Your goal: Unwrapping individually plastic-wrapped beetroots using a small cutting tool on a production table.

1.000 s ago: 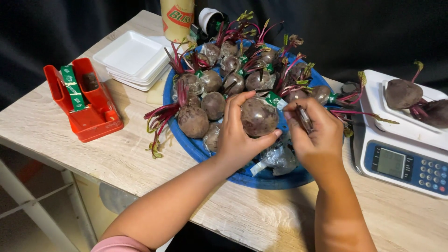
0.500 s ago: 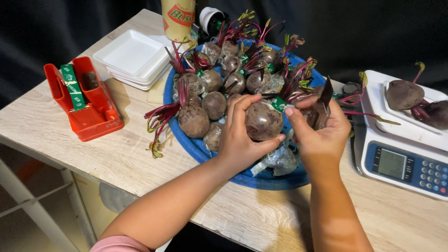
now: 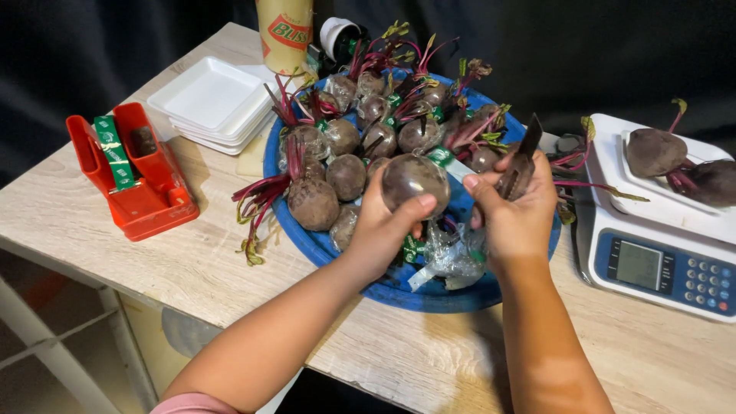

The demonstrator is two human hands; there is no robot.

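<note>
Purple beets fill the blue tray (image 3: 360, 280); the left hand (image 3: 387, 226) grips one wrapped beet (image 3: 415, 180) above it, the right hand (image 3: 515, 208) grips a knife (image 3: 521, 162). Two beets (image 3: 678, 161) lie on the scale (image 3: 659, 253); most remain in the tray.
</note>
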